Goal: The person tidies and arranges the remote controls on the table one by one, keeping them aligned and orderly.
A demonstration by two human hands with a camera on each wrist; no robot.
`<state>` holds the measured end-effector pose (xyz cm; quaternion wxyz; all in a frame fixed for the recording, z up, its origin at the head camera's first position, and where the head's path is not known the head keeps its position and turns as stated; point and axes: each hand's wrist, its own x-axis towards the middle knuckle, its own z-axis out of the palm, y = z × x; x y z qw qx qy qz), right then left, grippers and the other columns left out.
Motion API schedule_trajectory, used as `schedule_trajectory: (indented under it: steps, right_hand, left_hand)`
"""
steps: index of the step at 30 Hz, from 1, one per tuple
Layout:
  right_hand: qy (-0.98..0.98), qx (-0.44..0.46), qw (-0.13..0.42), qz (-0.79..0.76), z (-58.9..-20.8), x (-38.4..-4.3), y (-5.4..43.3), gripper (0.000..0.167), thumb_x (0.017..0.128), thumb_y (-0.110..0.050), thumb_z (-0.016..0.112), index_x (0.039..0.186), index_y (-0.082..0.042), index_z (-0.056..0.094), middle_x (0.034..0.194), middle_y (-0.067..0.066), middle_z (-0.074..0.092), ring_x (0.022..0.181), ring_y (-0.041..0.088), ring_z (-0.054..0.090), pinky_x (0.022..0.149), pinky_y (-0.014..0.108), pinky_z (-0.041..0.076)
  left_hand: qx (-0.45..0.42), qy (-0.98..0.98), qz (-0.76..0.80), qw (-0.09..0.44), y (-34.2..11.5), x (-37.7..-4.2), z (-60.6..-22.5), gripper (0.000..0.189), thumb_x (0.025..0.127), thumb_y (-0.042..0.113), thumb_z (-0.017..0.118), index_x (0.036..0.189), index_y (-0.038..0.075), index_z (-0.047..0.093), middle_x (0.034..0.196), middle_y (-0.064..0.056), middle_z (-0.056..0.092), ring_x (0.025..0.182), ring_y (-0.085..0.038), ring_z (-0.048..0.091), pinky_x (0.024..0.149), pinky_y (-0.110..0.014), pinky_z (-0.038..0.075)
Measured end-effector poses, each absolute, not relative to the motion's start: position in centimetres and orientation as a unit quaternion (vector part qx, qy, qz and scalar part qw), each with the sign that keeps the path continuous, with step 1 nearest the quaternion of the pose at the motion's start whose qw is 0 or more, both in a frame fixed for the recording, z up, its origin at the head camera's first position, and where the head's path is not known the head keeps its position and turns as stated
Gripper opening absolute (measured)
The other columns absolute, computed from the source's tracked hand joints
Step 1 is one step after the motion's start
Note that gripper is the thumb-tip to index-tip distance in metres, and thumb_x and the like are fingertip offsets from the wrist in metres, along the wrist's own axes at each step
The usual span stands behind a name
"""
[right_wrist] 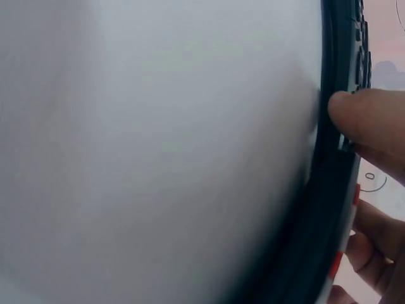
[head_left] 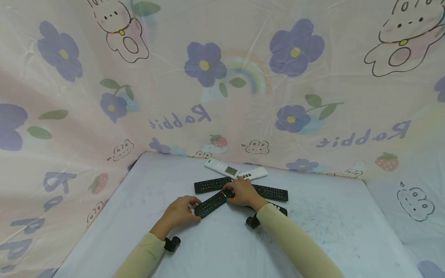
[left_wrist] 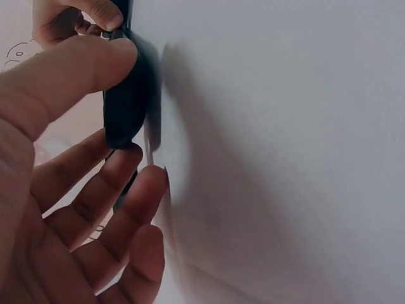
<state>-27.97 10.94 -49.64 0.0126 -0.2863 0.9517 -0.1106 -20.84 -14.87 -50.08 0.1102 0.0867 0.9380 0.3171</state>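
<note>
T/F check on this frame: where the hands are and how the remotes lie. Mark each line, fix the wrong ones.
1. The left hand and the right hand are at opposite ends of one black remote. True.
2. The left hand is at the end with the coloured buttons. False: the right hand is.
3. The white remote with a screen is closer to the head camera than that black remote. False: it is farther, toward the table's far edge.
4. In the head view, the right sleeve hides part of another black remote. True.
5. Only one white remote is visible. False: a second white remote lies beside it.
</note>
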Motion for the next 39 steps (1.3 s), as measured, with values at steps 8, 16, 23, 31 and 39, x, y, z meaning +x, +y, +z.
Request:
schedule_trajectory:
  steps: [8,16,23,31,39]
  right_hand:
    - [0.946,-0.301,0.007,-0.118,-49.6,-27.7,10.9,0.041,0.076,-0.035,0.077,0.115,-0.03,0.068,0.101,-0.003,0.069,0.096,0.019,0.052,0.082,0.043,0.042]
    - [0.939,-0.319,-0.026,-0.123,-49.9,-27.4,10.5,0.04,0.077,-0.033,0.076,0.116,-0.03,0.066,0.109,0.0,0.068,0.101,0.021,0.054,0.083,0.044,0.043]
    - [0.927,-0.338,-0.013,-0.162,-49.2,-26.9,9.9,0.041,0.079,-0.027,0.075,0.119,-0.026,0.066,0.115,0.0,0.065,0.108,0.021,0.057,0.093,0.044,0.046]
    - [0.906,-0.333,0.072,-0.253,-48.8,-26.6,8.3,0.044,0.079,-0.014,0.075,0.122,-0.018,0.064,0.112,0.005,0.059,0.097,0.015,0.059,0.085,0.029,0.052]
    - [0.903,-0.336,0.075,-0.257,-49.8,-26.8,7.0,0.043,0.08,-0.014,0.075,0.122,-0.016,0.065,0.105,0.004,0.06,0.087,0.01,0.055,0.077,0.023,0.05]
  left_hand:
    - [0.106,0.943,0.3,0.097,-15.1,-20.7,-50.4,0.049,0.063,0.031,0.088,0.108,0.024,0.069,0.092,0.008,0.064,0.072,-0.009,0.054,0.063,-0.028,0.043]
    - [0.122,0.957,0.258,0.053,-15.4,-19.9,-50.3,0.049,0.061,0.039,0.087,0.105,0.029,0.069,0.085,0.014,0.064,0.073,-0.005,0.054,0.062,-0.026,0.043]
    - [0.13,0.961,0.242,0.005,-16.0,-18.4,-50.3,0.049,0.059,0.045,0.087,0.102,0.03,0.069,0.079,0.018,0.061,0.064,-0.001,0.049,0.054,-0.02,0.039]
    - [0.129,0.961,0.244,-0.012,-17.2,-16.8,-50.5,0.048,0.058,0.047,0.087,0.098,0.031,0.067,0.075,0.02,0.058,0.061,0.001,0.046,0.051,-0.019,0.037]
    - [0.121,0.966,0.228,0.003,-17.9,-16.3,-50.5,0.053,0.058,0.053,0.085,0.103,0.032,0.066,0.077,0.02,0.057,0.062,0.001,0.047,0.052,-0.019,0.038]
